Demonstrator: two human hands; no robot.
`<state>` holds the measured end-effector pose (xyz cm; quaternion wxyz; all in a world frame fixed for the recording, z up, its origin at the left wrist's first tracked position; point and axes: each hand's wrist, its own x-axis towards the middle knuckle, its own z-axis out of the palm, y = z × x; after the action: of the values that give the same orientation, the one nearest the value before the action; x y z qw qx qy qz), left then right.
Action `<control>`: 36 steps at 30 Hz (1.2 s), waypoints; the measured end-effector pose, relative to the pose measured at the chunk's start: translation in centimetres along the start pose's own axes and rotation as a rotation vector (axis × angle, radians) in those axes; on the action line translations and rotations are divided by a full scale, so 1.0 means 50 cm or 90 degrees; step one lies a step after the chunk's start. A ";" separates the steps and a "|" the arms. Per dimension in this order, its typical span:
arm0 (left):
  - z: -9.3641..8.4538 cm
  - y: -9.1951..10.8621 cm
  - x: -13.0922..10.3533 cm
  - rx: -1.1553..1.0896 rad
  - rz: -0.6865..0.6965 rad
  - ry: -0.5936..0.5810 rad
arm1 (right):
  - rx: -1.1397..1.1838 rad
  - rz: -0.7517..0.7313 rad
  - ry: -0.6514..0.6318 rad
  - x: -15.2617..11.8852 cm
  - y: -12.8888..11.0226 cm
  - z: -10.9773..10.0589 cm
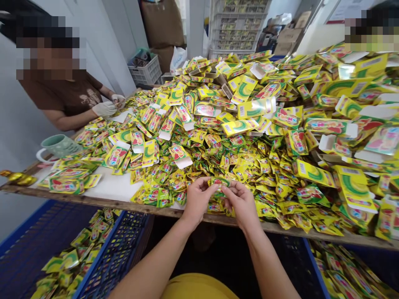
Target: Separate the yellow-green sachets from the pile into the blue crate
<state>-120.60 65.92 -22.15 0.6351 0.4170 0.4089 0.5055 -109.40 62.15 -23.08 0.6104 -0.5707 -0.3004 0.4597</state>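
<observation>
Near the table's front edge, my left hand (198,199) and my right hand (241,201) come together around one small sealed candy packet (220,183). Both thumbs press on its face, which shows a red picture on yellow and green. My fingers curl behind it, partly hidden. Under and around my hands lies a thick heap of similar small packets (246,170). Beyond it rises a pile of printed yellow cardboard boxes (246,89); several have white end flaps standing out.
A pale green mug (59,145) stands at the table's left end beside a gold twisted object (18,177). Blue crates (124,236) holding packets sit below the table edge. Across the left side, a person in white gloves (104,109) works. Stacked white crates (237,25) rise behind.
</observation>
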 end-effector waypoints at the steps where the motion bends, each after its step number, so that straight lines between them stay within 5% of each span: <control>1: 0.000 -0.005 0.000 0.012 0.006 0.003 | -0.029 -0.026 0.014 0.000 0.000 -0.003; 6: -0.020 0.003 -0.005 0.137 0.047 -0.038 | -0.189 -0.096 -0.044 -0.007 0.001 -0.011; 11: -0.131 0.122 0.071 0.670 0.425 -0.051 | -0.160 -0.031 -0.014 -0.004 0.000 -0.031; 14: -0.193 0.189 0.166 1.008 0.394 -0.170 | -0.100 0.006 -0.029 0.001 0.012 -0.032; 17: -0.208 0.227 0.231 1.151 0.299 -0.332 | -0.065 0.039 -0.019 0.003 0.025 -0.027; 20: -0.185 0.243 0.223 1.135 0.366 -0.302 | -0.035 0.007 0.006 -0.003 0.011 -0.026; 23: -0.138 0.215 0.151 0.984 0.415 -0.218 | -0.008 -0.109 0.069 -0.015 -0.041 -0.017; 28: -0.048 0.071 0.020 0.731 0.185 -0.141 | -0.166 -0.299 0.049 -0.015 -0.107 0.029; 32: -0.016 -0.006 -0.013 0.688 0.122 0.011 | -0.455 -0.422 -0.028 0.007 -0.080 0.030; 36: -0.018 -0.015 -0.014 0.660 0.103 0.041 | -0.587 -0.399 -0.093 0.021 -0.074 0.016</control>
<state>-121.33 65.22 -23.10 0.2912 0.6911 0.5910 0.2971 -108.90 63.71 -19.49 0.3828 -0.6284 -0.6671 0.1160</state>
